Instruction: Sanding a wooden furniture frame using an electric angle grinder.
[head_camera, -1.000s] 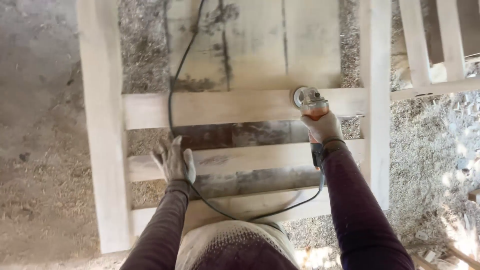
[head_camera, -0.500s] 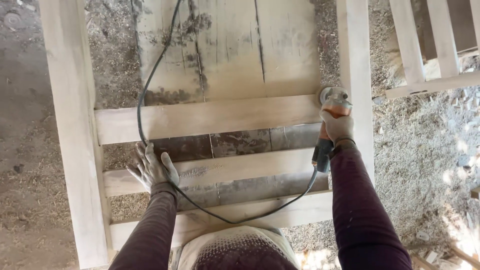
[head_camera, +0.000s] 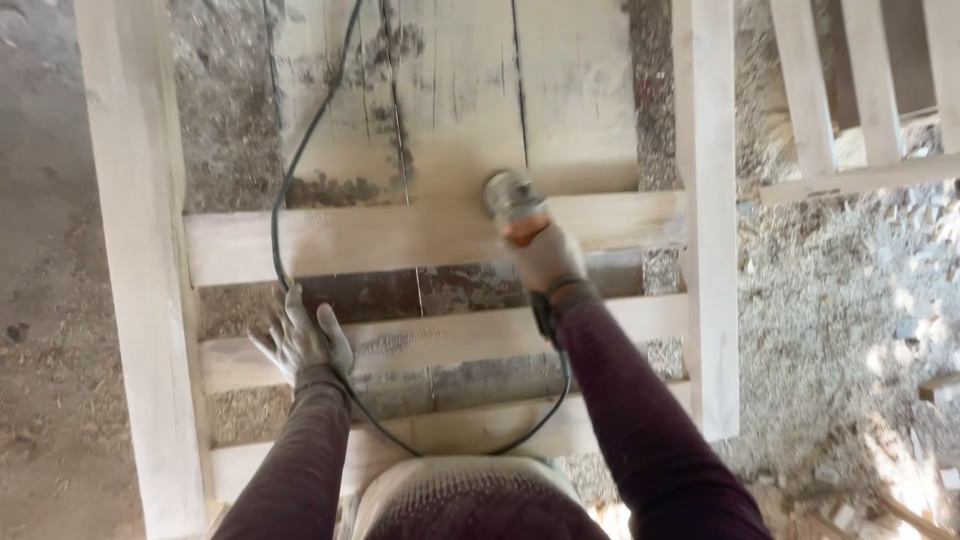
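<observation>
One view only, head cam, worn high, aimed nearly straight down past chest at bottom centre of frame. Close range: both arms run up from lower edge to mid-frame. Wooden frame (head_camera: 420, 235) fills left and centre, top to bottom. Sawdust floor (head_camera: 840, 330) at right, bare ground far left. No 2nd view, so no overlap.

The person wore long, close-fitting maroon sleeves (head_camera: 640, 420) on both arms, dusted pale in places. Grey dust coated the left hand (head_camera: 303, 340) and right hand (head_camera: 545, 258).
</observation>
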